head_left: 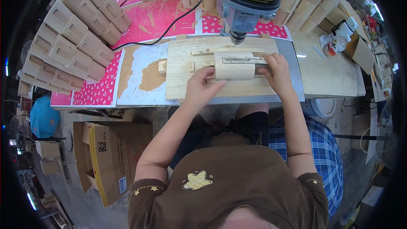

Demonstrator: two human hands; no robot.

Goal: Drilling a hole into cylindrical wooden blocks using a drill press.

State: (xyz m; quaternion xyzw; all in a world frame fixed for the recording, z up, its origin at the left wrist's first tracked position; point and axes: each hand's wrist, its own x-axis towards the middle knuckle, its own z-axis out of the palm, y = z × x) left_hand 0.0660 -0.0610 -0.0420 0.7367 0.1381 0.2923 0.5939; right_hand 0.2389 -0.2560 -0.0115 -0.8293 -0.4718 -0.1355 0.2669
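Observation:
A pale, curved wooden piece [234,72] lies on a wooden board under the drill press chuck [238,38]. Along its upper face runs a long recess with a light, dark-marked strip [239,60] in it. My left hand [200,85] is closed about the piece's left end, fingertips against the edge and thumb along the near side. At the opposite end, my right hand [277,73] grips with fingers and thumb, next to a dark grey part that pokes out there. My fingers partly hide both ends. The drill tip hangs just above the piece, apart from it.
Stacks of similar recessed wooden pieces [70,42] stand at left, with more behind the drill press [248,0] and at right. A black cable [169,27] crosses the pink sheet. White bottles [339,38] stand at right. An opened cardboard box [112,161] sits below the table.

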